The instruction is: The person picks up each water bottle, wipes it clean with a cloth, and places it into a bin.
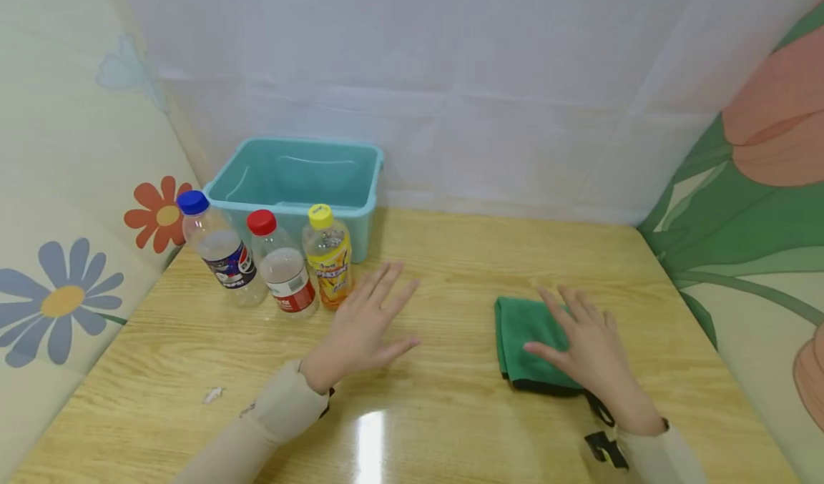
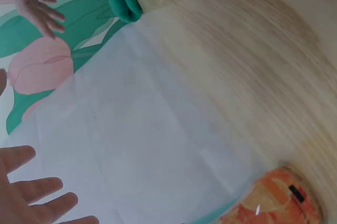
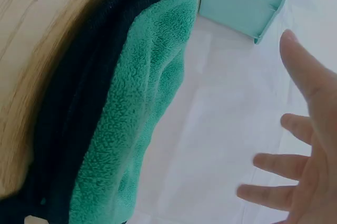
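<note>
My left hand [image 1: 365, 324] has its fingers spread, just right of a yellow-capped bottle [image 1: 330, 259] holding some orange drink. Left of that bottle stand a red-capped bottle [image 1: 283, 266] with a red and white label and a blue-capped Pepsi bottle [image 1: 222, 252]. With fingers apart, my right hand [image 1: 589, 348] hovers over the right side of a folded green cloth [image 1: 524, 344] with black edging. In the right wrist view a gap shows between the fingers and the cloth [image 3: 131, 113]. Neither hand holds anything.
A light-blue plastic bin [image 1: 292, 209] stands behind the bottles, against the white backdrop [image 1: 450, 98]. Flower-printed sheets [image 1: 58, 148] hang along both sides of the wooden table [image 1: 438, 427]. A small torn white scrap [image 1: 213, 394] lies at the front left.
</note>
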### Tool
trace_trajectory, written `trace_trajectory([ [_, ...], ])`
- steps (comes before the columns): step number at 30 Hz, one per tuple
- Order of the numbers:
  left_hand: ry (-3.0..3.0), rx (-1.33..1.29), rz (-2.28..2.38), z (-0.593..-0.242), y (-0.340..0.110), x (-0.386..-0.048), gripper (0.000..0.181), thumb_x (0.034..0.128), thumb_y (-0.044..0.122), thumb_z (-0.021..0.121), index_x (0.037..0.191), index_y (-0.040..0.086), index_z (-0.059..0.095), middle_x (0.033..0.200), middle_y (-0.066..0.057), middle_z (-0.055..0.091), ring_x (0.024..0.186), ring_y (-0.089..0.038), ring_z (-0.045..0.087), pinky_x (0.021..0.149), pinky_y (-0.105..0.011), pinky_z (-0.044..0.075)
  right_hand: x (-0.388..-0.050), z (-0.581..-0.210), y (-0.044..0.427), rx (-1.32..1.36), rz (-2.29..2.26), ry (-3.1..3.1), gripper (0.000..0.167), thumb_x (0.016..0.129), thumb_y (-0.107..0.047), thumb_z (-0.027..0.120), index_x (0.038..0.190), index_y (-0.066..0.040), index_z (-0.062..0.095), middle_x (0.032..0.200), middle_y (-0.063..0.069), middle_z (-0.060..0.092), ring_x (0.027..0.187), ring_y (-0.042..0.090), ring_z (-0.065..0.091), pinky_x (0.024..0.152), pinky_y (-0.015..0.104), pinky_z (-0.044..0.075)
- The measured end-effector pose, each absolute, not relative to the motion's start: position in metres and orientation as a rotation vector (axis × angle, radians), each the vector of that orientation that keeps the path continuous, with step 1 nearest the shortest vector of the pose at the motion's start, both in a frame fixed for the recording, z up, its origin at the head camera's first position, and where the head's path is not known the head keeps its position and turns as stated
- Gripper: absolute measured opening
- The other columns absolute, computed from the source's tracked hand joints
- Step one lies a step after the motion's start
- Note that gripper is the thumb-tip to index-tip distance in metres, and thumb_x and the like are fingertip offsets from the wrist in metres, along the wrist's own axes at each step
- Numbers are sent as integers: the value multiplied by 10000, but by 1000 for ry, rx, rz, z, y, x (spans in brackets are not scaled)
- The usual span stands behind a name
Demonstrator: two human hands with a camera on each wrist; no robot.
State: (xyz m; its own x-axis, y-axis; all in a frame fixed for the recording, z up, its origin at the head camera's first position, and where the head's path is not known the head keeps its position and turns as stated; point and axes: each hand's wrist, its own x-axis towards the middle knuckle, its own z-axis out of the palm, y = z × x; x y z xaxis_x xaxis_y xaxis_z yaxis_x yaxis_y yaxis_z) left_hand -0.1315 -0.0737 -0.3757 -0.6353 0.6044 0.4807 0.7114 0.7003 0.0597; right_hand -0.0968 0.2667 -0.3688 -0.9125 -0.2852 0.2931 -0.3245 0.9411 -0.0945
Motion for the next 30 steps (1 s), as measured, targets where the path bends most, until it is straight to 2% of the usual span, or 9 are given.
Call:
trace_trajectory([
  [3, -2329, -1004, -430, -373, -78, -131, 637, 888, 509, 460, 1340, 64, 411, 1421, -170, 314, 1276, -335, 320, 1051, -470, 303, -96, -370, 268, 522, 239, -2729, 860, 700, -404, 750, 1408, -135, 344, 1196, 255, 534, 977, 430, 548, 784, 637, 420],
  [6, -2135, -961, -529, -370, -82, -132, 547, 933, 451, 398, 1220, 0, 513, 1269, -186, 481, 1139, -328, 471, 953, -454, 419, -94, -371, 268, 570, 301, -2698, 693, 724, -286, 753, 1303, -25, 475, 1069, 245, 609, 796, 377, 617, 648, 522, 514],
  [8, -2015, -919, -580, -366, -85, -134, 482, 930, 393, 434, 1121, -30, 565, 1117, -191, 562, 1001, -327, 549, 843, -444, 491, -93, -372, 269, 589, 344, -2729, 577, 747, -235, 741, 1228, 10, 537, 1046, 225, 625, 796, 356, 624, 634, 490, 532],
  [10, -1943, -868, -614, -363, -88, -137, 397, 904, 317, 496, 1045, -44, 584, 990, -178, 591, 880, -316, 578, 725, -426, 528, -92, -373, 269, 608, 359, -2779, 485, 764, -210, 730, 1165, 18, 583, 1036, 201, 635, 848, 345, 622, 674, 487, 534],
  [14, -1917, -761, -643, -356, -96, -143, 295, 856, 216, 554, 971, -54, 579, 869, -168, 590, 763, -307, 573, 626, -408, 529, -89, -377, 269, 674, 346, -2861, 417, 763, -195, 731, 1111, 7, 622, 1046, 173, 636, 930, 337, 604, 755, 486, 521],
  [19, -1940, -640, -723, -346, -103, -148, 279, 812, 128, 593, 1010, -63, 547, 878, -180, 573, 786, -314, 541, 641, -410, 502, -86, -383, 271, 737, 327, -2896, 498, 730, -258, 754, 1126, 10, 615, 1076, 192, 612, 967, 361, 578, 777, 495, 510],
  [22, -1921, -583, -767, -339, -105, -152, 341, 775, 101, 630, 1046, -76, 520, 911, -204, 551, 819, -339, 508, 676, -427, 472, -86, -386, 272, 766, 300, -2894, 559, 707, -302, 768, 1139, 14, 606, 1099, 209, 596, 990, 378, 562, 791, 504, 503],
  [26, -1922, -503, -777, -330, -106, -160, 469, 759, 121, 655, 1136, -88, 471, 1035, -239, 515, 917, -382, 462, 783, -462, 423, -88, -389, 275, 782, 271, -2905, 599, 697, -330, 772, 1154, 15, 593, 1129, 221, 576, 1016, 390, 543, 809, 519, 490],
  [30, -1969, -430, -782, -325, -107, -166, 612, 761, 145, 682, 1246, -90, 391, 1244, -260, 430, 1125, -395, 395, 962, -491, 353, -89, -391, 279, 778, 264, -2985, 690, 669, -401, 773, 1194, -1, 571, 1188, 218, 544, 1065, 403, 508, 841, 545, 460],
])
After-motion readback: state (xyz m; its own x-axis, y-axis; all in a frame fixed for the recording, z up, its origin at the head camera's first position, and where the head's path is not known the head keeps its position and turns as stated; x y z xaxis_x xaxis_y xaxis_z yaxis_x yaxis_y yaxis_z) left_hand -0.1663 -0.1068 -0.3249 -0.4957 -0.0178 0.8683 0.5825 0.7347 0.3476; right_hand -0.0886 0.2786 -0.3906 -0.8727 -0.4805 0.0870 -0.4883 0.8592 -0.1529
